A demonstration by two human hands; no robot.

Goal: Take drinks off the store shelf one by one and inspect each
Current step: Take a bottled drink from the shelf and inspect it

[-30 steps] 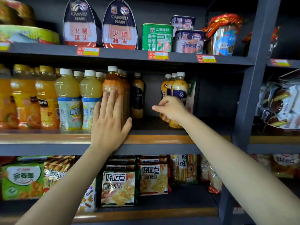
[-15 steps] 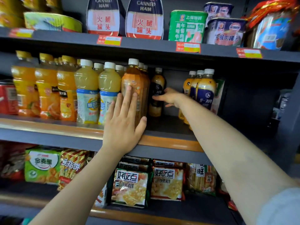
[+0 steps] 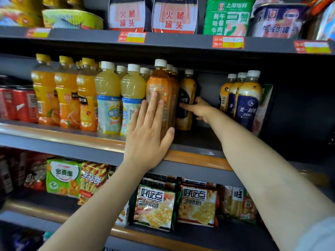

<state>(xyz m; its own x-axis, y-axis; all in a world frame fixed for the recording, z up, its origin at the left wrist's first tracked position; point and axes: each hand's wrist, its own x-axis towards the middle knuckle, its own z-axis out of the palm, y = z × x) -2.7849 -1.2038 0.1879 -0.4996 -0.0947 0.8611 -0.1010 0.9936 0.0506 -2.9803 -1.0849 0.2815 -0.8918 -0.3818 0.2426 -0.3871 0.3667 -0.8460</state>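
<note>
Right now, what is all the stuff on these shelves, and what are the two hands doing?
Ham tins: two, dark with red writing, top shelf.
Green tin: one, top shelf, right of the ham tins.
Price tags: several, red and yellow, on the top shelf's edge.
Orange juice bottles: a row, yellow caps, middle shelf, left.
Pale yellow bottles: white caps, blue labels, middle shelf.
Amber bottle: front of its row, white cap, middle shelf.
Black-label bottle: one, set far back.
Blue-label bottles: three, middle shelf, right.
Red cans: far left, count unclear.
Snack packs: many, bottom shelf.
Left hand: flat, fingers straight, against the amber bottle.
Right hand: fingers around the black-label bottle.
</note>
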